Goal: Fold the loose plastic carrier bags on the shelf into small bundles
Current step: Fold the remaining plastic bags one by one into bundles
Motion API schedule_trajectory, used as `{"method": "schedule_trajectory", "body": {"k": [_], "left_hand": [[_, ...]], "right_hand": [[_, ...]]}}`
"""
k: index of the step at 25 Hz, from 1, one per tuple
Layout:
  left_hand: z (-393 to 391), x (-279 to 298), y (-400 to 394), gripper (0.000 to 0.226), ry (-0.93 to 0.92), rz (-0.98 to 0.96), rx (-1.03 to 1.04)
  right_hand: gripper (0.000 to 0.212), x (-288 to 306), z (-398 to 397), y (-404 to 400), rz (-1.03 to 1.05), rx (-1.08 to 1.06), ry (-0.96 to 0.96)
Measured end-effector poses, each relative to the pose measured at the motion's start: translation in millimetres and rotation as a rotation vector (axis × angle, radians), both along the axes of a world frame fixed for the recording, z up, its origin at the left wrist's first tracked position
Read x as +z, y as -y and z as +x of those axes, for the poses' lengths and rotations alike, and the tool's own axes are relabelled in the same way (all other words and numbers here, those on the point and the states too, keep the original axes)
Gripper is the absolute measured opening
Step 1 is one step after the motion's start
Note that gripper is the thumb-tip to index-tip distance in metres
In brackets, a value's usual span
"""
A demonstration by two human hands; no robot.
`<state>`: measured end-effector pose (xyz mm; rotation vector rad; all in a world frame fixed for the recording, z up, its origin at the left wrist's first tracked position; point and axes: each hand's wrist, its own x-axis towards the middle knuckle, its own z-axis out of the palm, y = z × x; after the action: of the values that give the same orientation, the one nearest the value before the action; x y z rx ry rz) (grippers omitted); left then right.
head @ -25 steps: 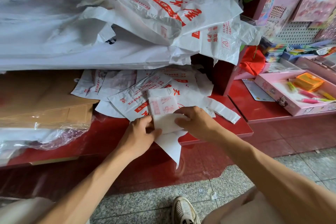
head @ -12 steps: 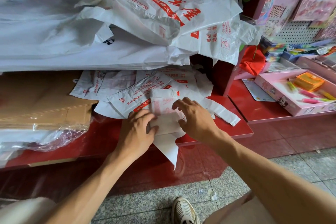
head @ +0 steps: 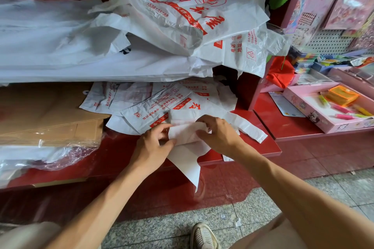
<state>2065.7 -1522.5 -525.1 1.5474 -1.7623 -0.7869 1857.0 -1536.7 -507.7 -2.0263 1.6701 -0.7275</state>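
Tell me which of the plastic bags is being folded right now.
The bag at the shelf front edge, pinched between left hand and right hand; its tail hangs over. The others lie untouched behind.

Red glossy shelf (head: 113, 153), low, just above grey speckled floor (head: 162, 230). On it, L to R: clear bubble wrap (head: 66, 156) at front-left edge w/ flat brown cardboard sheets (head: 50, 119) stacked behind; white carrier bags w/ red print (head: 153, 105) spread flat mid-shelf, one part-folded bag (head: 188, 133) at front edge, its tail hanging over the lip. A 2nd red shelf (head: 287, 125) to the R carries a pink tray (head: 315, 119).
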Motion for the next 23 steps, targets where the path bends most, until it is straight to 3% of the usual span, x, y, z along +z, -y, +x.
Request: {"method": "schedule_trajectory", "body": {"k": [2, 5, 8, 10, 12, 15, 18, 20, 23], "left_hand": [[-1.5, -1.9, 0.4, 0.037, -0.005, 0.013, 0.024], [-3.7, -4.0, 0.0, 0.039, 0.088, -0.049, 0.044], [-5.2, -3.9, -1.3, 0.048, 0.214, -0.177, -0.059], [-6.5, -5.1, -1.8, 0.062, 0.286, -0.174, -0.174], [-9.7, -3.4, -3.1, 0.063, 0.337, -0.137, -0.188], [-9.9, -2.8, -3.6, 0.058, 0.343, -0.162, -0.163], [-9.6, -0.6, -3.0, 0.039, 0.222, -0.153, -0.128], [-9.9, 2.1, -2.0, 0.033, 0.07, -0.098, -0.062], [-11.2, 3.1, 0.4, 0.031, -0.004, -0.014, -0.016]], "right_hand": [[0.031, -0.8, -1.2, 0.2, 0.082, -0.083, 0.043], [0.04, -7.5, -1.7, -1.1, 0.021, -0.07, -0.143], [0.043, -5.8, -2.5, -0.4, -0.118, 0.087, -0.276], [0.047, -1.2, -4.4, -1.4, -0.026, 0.217, -0.311], [0.055, -1.4, -5.7, -2.8, 0.043, 0.229, -0.384], [0.043, -6.8, -1.3, -2.3, -0.076, 0.174, -0.44], [0.029, -1.4, 2.8, -1.9, -0.114, 0.101, -0.201], [0.023, 5.3, -2.1, -0.3, -0.027, 0.004, -0.006], [0.023, 5.6, -10.9, -0.1, 0.107, -0.059, 0.001]]}}
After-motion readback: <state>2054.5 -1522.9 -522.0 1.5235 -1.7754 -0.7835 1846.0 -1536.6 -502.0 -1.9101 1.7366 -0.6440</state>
